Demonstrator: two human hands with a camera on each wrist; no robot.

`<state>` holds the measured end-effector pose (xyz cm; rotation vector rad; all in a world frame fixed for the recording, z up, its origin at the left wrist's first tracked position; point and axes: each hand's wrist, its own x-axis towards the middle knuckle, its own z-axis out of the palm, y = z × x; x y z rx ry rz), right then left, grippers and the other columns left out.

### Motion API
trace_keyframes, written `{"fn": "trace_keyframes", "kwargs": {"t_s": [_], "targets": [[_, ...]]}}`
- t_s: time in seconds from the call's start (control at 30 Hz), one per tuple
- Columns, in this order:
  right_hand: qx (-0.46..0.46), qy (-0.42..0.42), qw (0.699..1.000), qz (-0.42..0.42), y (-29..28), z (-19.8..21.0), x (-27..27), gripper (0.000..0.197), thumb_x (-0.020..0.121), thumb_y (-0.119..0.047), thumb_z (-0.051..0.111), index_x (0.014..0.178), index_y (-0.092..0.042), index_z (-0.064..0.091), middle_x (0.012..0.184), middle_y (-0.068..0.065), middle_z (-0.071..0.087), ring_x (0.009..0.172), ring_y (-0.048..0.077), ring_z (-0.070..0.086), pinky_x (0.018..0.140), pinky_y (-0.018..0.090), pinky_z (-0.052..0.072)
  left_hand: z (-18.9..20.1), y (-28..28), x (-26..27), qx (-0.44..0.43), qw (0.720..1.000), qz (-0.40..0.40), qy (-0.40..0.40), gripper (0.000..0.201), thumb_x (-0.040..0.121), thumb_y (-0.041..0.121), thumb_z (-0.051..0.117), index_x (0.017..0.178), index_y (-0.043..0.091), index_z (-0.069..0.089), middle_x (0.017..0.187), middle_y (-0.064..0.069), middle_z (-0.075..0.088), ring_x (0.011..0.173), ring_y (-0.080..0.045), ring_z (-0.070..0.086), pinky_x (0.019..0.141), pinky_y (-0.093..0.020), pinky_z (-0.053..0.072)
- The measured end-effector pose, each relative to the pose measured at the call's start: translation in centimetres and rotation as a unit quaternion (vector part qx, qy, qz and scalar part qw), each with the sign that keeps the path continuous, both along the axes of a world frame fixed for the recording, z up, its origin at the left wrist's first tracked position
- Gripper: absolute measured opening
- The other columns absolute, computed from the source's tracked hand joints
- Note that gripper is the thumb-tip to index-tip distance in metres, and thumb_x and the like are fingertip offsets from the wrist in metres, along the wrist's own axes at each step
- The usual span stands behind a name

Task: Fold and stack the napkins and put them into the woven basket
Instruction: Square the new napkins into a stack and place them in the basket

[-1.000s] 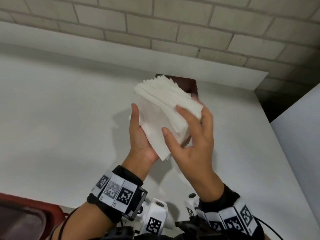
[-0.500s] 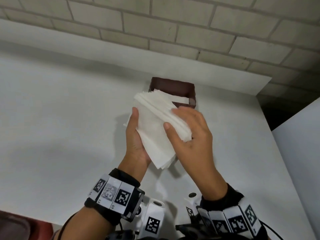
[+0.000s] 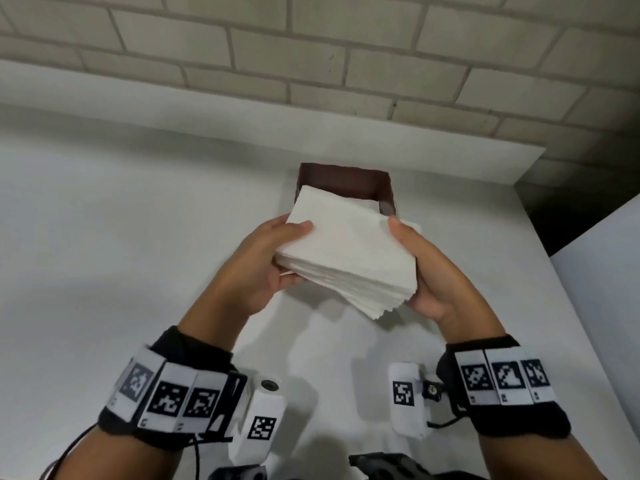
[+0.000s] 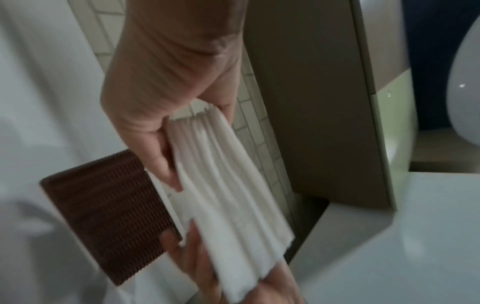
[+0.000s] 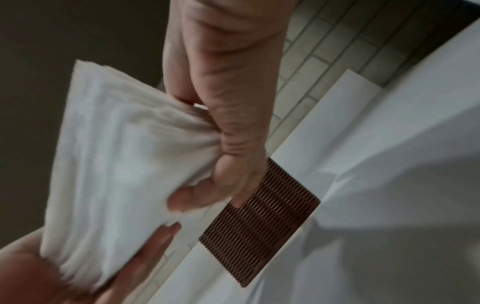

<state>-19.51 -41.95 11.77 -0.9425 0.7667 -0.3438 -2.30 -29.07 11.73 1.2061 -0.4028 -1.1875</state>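
Napkins point(image 3: 346, 247), a thick soft white paper stack, sit clamped between left hand point(image 3: 263, 261) and right hand point(image 3: 429, 268), fingers curled round its sides. Behind, a ribbed brown woven basket point(image 3: 349, 183) stands on a smooth white table point(image 3: 121, 237) below a pale brick wall point(image 3: 311, 46).

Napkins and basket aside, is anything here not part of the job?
Part of the job:
- thick stack of white paper napkins, held by left hand and right hand
- brown woven basket

Just there:
- white table
- pale brick wall
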Motion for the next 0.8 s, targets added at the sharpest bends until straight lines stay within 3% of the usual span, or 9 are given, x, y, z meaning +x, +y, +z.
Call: {"fn": "trace_keyframes", "kwargs": {"t_s": [0.1,0.2,0.3,0.37,0.43,0.5,0.6,0.73,0.8], "targets": [[-0.016,0.011,0.998,0.058,-0.7,0.2,0.6,0.075,0.067,-0.023,0.079,0.134,-0.017,0.047,0.127,0.011,0.064,0.116,0.026,0.062,0.083,0.035,0.058,1.1,-1.0,0.3,0.034,0.998,-0.023,-0.045,0.032,0.084,0.017,0.065,0.115,0.017,0.057,0.101,0.002,0.070,0.094,-0.018,0.066,0.084,-0.037,0.055],[-0.062,0.014,0.997,0.042,-2.5,1.6,1.1,0.100,0.052,-0.018,0.090,0.138,-0.015,0.039,0.131,0.013,0.060,0.112,0.027,0.064,0.076,0.032,0.059,2.6,-2.5,1.1,0.045,0.995,-0.014,-0.091,0.064,0.084,0.011,0.065,0.132,0.035,0.031,0.103,0.009,0.060,0.089,-0.014,0.062,0.080,-0.038,0.056],[-0.092,0.022,0.993,-0.070,-5.3,3.2,2.3,0.087,0.076,-0.029,0.074,0.146,-0.020,0.022,0.135,0.011,0.056,0.104,0.024,0.066,0.069,0.040,0.061,4.4,-5.4,2.2,0.026,0.992,-0.013,-0.125,0.069,0.086,0.016,0.063,0.140,0.036,0.026,0.123,0.004,0.055,0.099,-0.016,0.060,0.075,-0.036,0.056],[-0.078,0.046,0.993,-0.081,-6.4,4.1,3.6,0.078,0.086,-0.043,0.060,0.148,-0.026,0.015,0.140,0.008,0.050,0.105,0.029,0.063,0.062,0.049,0.060,4.6,-7.6,2.6,0.029,0.988,0.011,-0.152,0.066,0.090,0.026,0.060,0.144,0.034,0.022,0.130,0.001,0.052,0.100,-0.016,0.059,0.073,-0.034,0.055],[-0.102,0.093,0.988,-0.065,-6.9,4.7,4.9,0.075,0.089,-0.048,0.052,0.149,-0.029,0.010,0.141,0.004,0.045,0.104,0.029,0.061,0.055,0.045,0.060,4.1,-9.4,2.8,0.039,0.980,0.038,-0.192,0.062,0.093,0.032,0.055,0.145,0.031,0.021,0.132,-0.002,0.051,0.100,-0.016,0.060,0.077,-0.032,0.055],[-0.166,0.143,0.972,-0.081,-7.3,4.8,5.9,0.073,0.092,-0.043,0.050,0.148,-0.035,0.004,0.143,0.003,0.039,0.103,0.024,0.059,0.056,0.035,0.060,3.4,-10.6,3.1,0.055,0.970,0.051,-0.231,0.062,0.093,0.032,0.054,0.145,0.027,0.022,0.138,-0.006,0.048,0.111,-0.021,0.058,0.091,-0.037,0.053],[-0.272,0.187,0.940,-0.082,-7.7,4.1,6.7,0.062,0.096,-0.039,0.045,0.148,-0.034,0.014,0.150,-0.001,0.030,0.097,0.015,0.055,0.060,0.028,0.056,2.5,-11.5,3.9,0.087,0.953,0.048,-0.286,0.064,0.090,0.027,0.058,0.144,0.023,0.024,0.139,-0.010,0.049,0.113,-0.026,0.058,0.097,-0.042,0.050],[-0.323,0.229,0.916,-0.058,-8.2,3.5,6.8,0.055,0.096,-0.033,0.046,0.147,-0.029,0.025,0.154,-0.004,0.027,0.126,0.023,0.044,0.057,0.030,0.059,2.3,-12.3,5.0,0.148,0.895,0.008,-0.421,0.070,0.091,0.029,0.054,0.149,0.020,0.016,0.148,-0.013,0.040,0.124,-0.030,0.050,0.102,-0.035,0.042],[-0.345,0.250,0.904,-0.039,-8.1,3.5,7.0,0.052,0.095,-0.030,0.047,0.144,-0.030,0.031,0.148,-0.003,0.037,0.122,0.027,0.051,0.058,0.034,0.061,2.3,-12.6,5.5,0.188,0.861,-0.014,-0.473,0.069,0.093,0.030,0.051,0.150,0.016,0.015,0.151,-0.011,0.035,0.132,-0.029,0.042,0.103,-0.033,0.036]]}}
